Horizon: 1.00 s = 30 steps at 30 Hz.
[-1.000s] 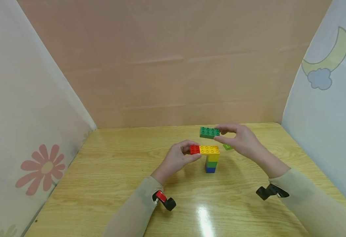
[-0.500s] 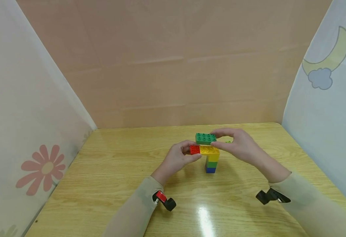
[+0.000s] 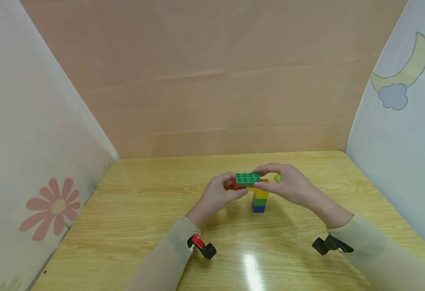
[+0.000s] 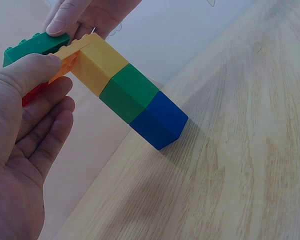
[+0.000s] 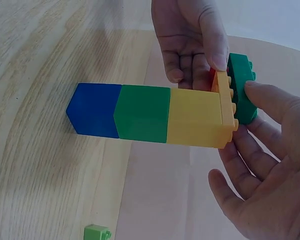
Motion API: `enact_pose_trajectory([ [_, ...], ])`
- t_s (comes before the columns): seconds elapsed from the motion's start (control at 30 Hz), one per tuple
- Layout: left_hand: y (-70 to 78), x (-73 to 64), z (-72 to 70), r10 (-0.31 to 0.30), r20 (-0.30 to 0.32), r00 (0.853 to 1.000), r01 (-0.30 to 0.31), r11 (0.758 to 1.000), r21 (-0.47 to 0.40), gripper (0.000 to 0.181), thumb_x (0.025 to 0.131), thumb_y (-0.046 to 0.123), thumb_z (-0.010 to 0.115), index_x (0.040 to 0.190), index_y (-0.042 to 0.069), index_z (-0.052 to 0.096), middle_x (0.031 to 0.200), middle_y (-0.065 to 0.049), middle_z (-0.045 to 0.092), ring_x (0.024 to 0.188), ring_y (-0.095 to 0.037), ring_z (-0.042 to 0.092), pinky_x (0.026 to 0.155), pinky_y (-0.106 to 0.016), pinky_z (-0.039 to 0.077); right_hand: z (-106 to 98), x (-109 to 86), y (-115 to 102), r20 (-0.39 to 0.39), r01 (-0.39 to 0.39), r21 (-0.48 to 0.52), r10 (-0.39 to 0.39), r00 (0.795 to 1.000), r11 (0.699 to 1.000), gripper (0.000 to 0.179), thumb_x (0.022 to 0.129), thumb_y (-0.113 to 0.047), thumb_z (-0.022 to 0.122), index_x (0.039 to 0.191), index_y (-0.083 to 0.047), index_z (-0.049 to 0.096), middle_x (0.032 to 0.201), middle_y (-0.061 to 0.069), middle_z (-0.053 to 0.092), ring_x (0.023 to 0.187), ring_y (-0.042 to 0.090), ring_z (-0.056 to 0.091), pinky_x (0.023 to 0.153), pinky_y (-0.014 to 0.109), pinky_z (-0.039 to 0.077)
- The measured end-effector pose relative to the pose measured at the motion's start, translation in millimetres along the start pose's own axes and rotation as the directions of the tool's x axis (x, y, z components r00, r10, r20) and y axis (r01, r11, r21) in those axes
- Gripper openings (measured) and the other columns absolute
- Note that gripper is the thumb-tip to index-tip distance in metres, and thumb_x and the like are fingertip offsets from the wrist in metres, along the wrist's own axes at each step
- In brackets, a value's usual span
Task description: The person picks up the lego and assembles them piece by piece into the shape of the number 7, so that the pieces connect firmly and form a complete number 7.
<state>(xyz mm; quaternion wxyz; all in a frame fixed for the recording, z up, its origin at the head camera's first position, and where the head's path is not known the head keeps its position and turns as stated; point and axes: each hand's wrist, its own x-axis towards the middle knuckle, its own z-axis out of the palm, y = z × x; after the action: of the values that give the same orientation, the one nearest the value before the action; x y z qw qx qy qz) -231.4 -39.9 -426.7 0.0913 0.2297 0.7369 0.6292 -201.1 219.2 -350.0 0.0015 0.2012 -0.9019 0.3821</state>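
A blue brick (image 5: 92,110), a green brick (image 5: 142,112) and a yellow brick (image 5: 195,117) form an upright tower on the table. On top, a thin yellow brick (image 5: 225,102) juts out to the left, with a red brick (image 3: 235,185) at its left end. My left hand (image 3: 217,193) grips that end, thumb in front and fingers behind. Between thumb and fingers, my right hand (image 3: 294,186) pinches a longer green brick (image 3: 248,180) by its right end. This brick lies over the red and thin yellow bricks, slightly tilted against the studs in the right wrist view.
A lime-green brick (image 3: 278,178) lies on the wooden table (image 3: 143,210) behind the right hand. A beige backdrop (image 3: 212,101) rises at the far edge, with patterned side panels left and right. Black wrist cameras (image 3: 208,250) sit at both sleeves.
My right hand has moved left and down with the long green brick, from above the tower onto the red and thin yellow bricks. The left hand has kept its place.
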Motion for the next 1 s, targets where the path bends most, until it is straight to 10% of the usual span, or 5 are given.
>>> enact_pose_trajectory([
  [1.0,4.1,-2.1,-0.2,0.009,0.005,1.0,-0.01,1.0,0.019,0.03,0.1,0.023,0.087,0.128,0.021,0.077,0.119,0.006,0.08,0.111,-0.016,0.075,0.094,-0.035,0.061,1.7,7.5,-2.6,0.0,0.183,-0.154,-0.185,0.983,0.971,0.031,0.098,-0.027,0.089,0.127,-0.019,0.082,0.113,-0.009,0.078,0.104,0.017,0.071,0.088,0.048,0.055],
])
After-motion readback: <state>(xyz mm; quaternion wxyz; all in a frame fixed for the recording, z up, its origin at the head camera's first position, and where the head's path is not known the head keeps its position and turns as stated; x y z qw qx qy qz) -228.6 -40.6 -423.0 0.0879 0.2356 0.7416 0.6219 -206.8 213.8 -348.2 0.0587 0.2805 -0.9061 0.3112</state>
